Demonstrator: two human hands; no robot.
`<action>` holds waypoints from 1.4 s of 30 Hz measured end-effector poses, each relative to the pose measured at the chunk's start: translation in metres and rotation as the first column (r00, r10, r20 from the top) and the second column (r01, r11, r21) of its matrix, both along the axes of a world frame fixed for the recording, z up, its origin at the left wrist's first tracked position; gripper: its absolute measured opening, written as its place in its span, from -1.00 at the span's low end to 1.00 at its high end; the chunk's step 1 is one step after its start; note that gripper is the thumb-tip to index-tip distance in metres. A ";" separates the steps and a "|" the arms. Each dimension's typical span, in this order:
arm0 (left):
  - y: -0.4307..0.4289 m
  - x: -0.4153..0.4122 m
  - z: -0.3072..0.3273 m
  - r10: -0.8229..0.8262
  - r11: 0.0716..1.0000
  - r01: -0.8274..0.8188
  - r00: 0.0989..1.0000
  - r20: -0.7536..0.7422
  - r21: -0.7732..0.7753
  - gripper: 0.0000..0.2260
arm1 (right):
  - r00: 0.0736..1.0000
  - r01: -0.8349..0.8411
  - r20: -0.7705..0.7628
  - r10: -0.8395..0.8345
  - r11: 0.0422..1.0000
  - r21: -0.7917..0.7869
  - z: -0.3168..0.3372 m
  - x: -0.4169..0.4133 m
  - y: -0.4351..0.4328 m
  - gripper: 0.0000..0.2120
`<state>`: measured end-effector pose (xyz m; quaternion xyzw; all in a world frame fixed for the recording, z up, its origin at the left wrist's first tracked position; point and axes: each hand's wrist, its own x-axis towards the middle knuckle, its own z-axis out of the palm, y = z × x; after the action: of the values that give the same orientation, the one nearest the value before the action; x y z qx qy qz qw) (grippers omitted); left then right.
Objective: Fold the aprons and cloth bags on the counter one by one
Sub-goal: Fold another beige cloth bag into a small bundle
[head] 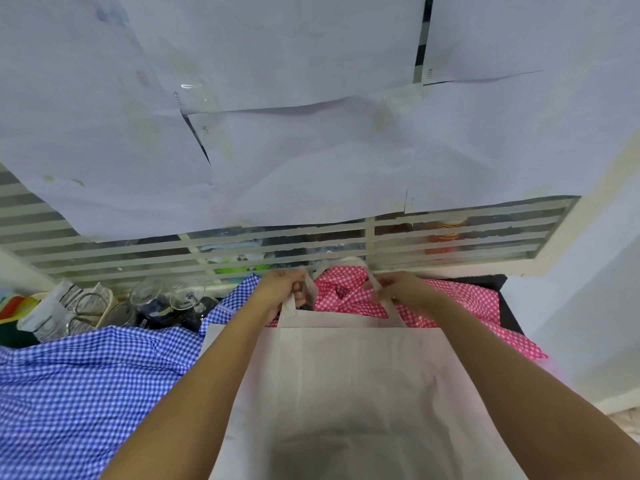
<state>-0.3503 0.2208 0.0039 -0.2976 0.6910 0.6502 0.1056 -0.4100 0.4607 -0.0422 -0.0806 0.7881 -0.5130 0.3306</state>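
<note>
Cloth bag (353, 393): a cream tote lying flat on the desk (507, 306), straight in front of the person, with its mouth at the far edge.
Left hand (282, 289): fingers curled round the left handle strap (288, 308), just beyond the bag's mouth.
Right hand (398, 289): pinches the right handle strap (394, 306), also just beyond the mouth.
Blue checked apron (86, 393): spread loosely left of the bag, touching its side.
Pink checked apron (467, 306): bunched beyond and right of the bag, seemingly partly under it.
Glasses (173, 299): beyond the bag's far left corner.
Likely step: laying the straps back onto the bag before folding.
Risk: uneven pulls on the straps could skew the bag and spoil the crease. The aprons beneath may drag along or leave lumps. A wide sweep leftward could knock the glasses.
</note>
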 end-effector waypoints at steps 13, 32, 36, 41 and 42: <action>-0.037 -0.015 0.012 0.041 0.998 -0.028 0.974 -0.222 0.060 -0.73 | 0.928 0.302 -0.169 -0.333 0.935 -0.184 0.049 -0.034 0.063 -0.84; -0.030 0.061 -0.049 -0.654 0.326 0.433 0.745 0.131 -0.840 -0.64 | 0.859 0.022 -0.468 0.206 0.900 0.435 -0.031 0.063 0.050 -0.91; -0.023 0.057 -0.056 -0.657 0.252 0.463 0.726 0.201 -0.849 -0.58 | 0.838 0.059 -0.515 0.184 0.906 0.420 -0.029 0.062 0.046 -0.89; -0.021 0.047 -0.054 -0.589 0.297 0.398 0.792 0.162 -0.868 -0.75 | 0.837 0.150 -0.535 0.117 0.891 0.429 -0.030 0.057 0.047 -0.93; -0.022 0.046 -0.053 -0.576 0.302 0.396 0.800 0.164 -0.867 -0.78 | 0.840 0.173 -0.533 0.095 0.886 0.430 -0.029 0.055 0.048 -0.93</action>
<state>-0.3039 0.1992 -0.0495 -0.0249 0.9834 0.1657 0.0693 -0.3548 0.5083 -0.0713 -0.1244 0.9491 -0.2736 0.0937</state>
